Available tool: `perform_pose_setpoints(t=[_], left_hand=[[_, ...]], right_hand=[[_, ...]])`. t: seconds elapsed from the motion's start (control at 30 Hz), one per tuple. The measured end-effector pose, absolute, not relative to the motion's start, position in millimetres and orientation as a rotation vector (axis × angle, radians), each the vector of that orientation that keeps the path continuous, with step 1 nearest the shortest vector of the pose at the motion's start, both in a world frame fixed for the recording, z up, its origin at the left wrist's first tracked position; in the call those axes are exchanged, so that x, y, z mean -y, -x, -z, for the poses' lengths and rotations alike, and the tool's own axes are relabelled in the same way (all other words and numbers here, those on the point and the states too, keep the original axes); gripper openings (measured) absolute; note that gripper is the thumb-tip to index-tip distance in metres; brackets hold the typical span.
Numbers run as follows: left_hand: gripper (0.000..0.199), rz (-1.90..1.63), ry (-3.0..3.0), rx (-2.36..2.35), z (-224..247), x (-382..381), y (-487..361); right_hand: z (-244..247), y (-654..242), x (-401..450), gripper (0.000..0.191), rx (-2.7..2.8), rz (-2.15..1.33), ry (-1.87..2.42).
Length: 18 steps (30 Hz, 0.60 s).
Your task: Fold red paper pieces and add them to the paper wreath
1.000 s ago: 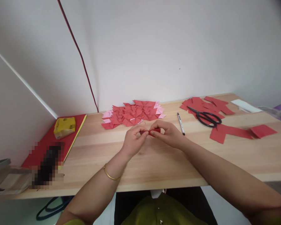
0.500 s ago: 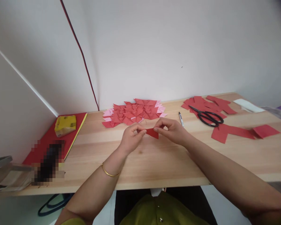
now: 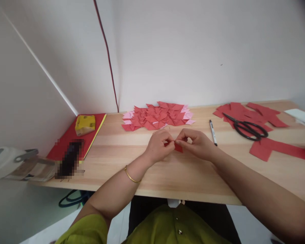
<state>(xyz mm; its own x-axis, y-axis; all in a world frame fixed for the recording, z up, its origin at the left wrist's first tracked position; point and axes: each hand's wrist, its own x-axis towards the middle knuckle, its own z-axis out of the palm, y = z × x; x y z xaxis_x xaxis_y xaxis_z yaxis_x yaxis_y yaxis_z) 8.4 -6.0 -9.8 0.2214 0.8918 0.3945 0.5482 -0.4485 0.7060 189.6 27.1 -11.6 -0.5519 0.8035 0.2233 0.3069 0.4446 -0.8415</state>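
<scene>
A small piece of red paper [image 3: 179, 148] is pinched between both hands above the wooden table, mostly covered by the fingers. My left hand [image 3: 160, 145] is closed on its left side, thumb against fingertips. From the other side my right hand [image 3: 195, 144] grips its upper edge between thumb and index finger. The fingertips of the two hands nearly meet. Beyond them, against the wall, lies a pile of folded red paper pieces [image 3: 157, 117] with pink folded pieces [image 3: 189, 115] at its ends.
To the right are a pen [image 3: 213, 133], black-handled scissors [image 3: 249, 130] and loose red paper strips [image 3: 249, 112]. On the left a yellow packet [image 3: 85, 124] rests on a red sheet [image 3: 63, 144], near a blurred-out dark object [image 3: 70, 158]. A white lidded container [image 3: 4, 161] stands at the far left.
My hands have drawn closer together, and less of the red paper shows between them. The view has swung left, so things on the table appear farther right.
</scene>
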Motion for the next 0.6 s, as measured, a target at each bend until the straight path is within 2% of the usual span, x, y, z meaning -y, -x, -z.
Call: perform_pose_setpoints(t=[0.37, 0.6], left_hand=[[0.009, -1.046, -1.874, -1.388, 7, 4, 5], [0.01, -1.037, -1.87, -1.42, 8, 2, 6]], right_hand=[[13, -204, -40, 0.034, 2.084, -1.051, 1.058], [15, -208, -44, 0.038, 2.108, -1.086, 1.091]])
